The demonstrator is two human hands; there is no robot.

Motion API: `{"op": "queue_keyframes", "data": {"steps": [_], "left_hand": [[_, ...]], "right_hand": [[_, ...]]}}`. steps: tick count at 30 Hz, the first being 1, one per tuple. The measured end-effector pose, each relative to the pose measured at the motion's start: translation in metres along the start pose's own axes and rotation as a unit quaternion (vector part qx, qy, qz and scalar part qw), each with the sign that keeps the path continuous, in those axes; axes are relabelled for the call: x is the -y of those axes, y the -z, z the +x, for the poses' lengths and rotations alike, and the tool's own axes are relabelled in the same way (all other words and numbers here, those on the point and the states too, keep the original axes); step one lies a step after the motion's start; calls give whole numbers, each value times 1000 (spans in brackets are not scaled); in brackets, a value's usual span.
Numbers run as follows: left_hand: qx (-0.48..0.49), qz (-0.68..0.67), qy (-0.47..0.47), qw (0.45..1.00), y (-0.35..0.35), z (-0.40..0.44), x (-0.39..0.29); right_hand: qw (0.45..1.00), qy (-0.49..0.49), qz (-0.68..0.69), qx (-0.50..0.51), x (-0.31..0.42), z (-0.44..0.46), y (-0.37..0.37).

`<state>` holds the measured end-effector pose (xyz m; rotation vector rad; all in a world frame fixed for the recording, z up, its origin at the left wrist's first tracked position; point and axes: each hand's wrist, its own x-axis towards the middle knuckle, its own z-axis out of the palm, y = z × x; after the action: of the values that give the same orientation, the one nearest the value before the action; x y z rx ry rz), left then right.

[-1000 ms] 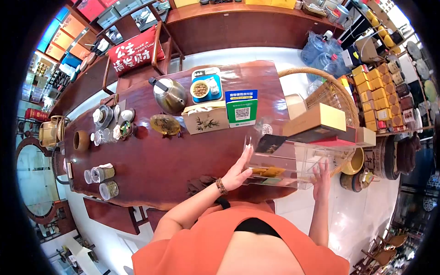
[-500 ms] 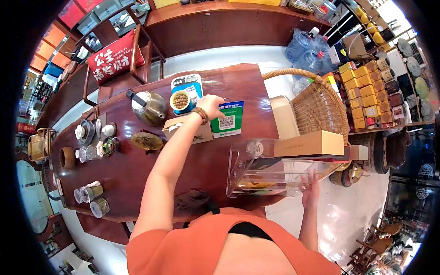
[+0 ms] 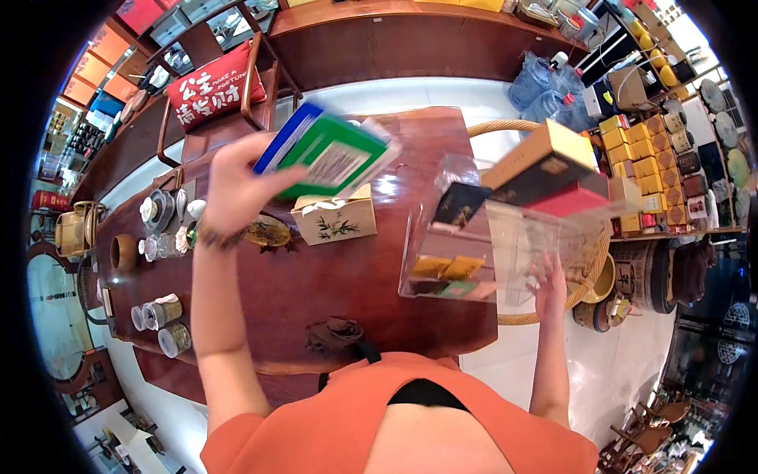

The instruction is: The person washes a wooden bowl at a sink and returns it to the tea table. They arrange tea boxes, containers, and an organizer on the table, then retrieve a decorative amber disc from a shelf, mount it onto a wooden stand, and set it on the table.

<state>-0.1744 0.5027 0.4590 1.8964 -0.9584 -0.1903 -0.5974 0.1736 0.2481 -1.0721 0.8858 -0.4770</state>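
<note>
Green and blue, a rectangular placard (image 3: 325,154) newly off the red-brown wooden desk (image 3: 379,288) is occupying the pinching left hand (image 3: 239,188) above it, the right hand (image 3: 551,291), grip unclear, touching a clear plastic box (image 3: 513,272).

I am located in a shop, apparently a tea shop — yellow cartons (image 3: 636,175) stand stacked in rows at the right. On the wooden table (image 3: 276,316) in front of me stand clear jars (image 3: 175,340) with greenish, dried-looking contents; my left hand (image 3: 245,186) holds a blue-and-green sign (image 3: 332,158) bearing a square code — typical of a sales counter.
</note>
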Motion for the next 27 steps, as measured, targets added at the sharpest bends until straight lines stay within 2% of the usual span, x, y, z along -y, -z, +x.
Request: {"op": "queue_keyframes", "data": {"steps": [2,4,9,11,14,17,20,21,24,27], "left_hand": [[36,71,72,994,27,-46,-2],[56,131,67,987,34,-96,29],[43,133,210,968,21,-198,92],[47,142,268,952,21,-219,111],[47,167,306,936,20,-233,134],[-2,80,316,945,21,-255,182],[-35,-41,350,935,26,-256,195],[-26,-34,350,936,29,-254,194],[40,160,310,936,36,-247,183],[26,162,311,936,34,-244,171]], "right_hand": [[1000,7,-10,15,11,33,-14],[999,6,-19,27,21,64,-30],[998,-2,-18,61,34,129,-72],[998,-6,-30,57,39,146,-91],[998,-7,-41,49,43,162,-120],[998,2,-42,52,44,178,-134],[997,13,-43,59,43,186,-138],[997,21,-40,66,38,192,-135],[997,9,-50,53,37,187,-134],[997,-1,-57,54,41,174,-137]]}}
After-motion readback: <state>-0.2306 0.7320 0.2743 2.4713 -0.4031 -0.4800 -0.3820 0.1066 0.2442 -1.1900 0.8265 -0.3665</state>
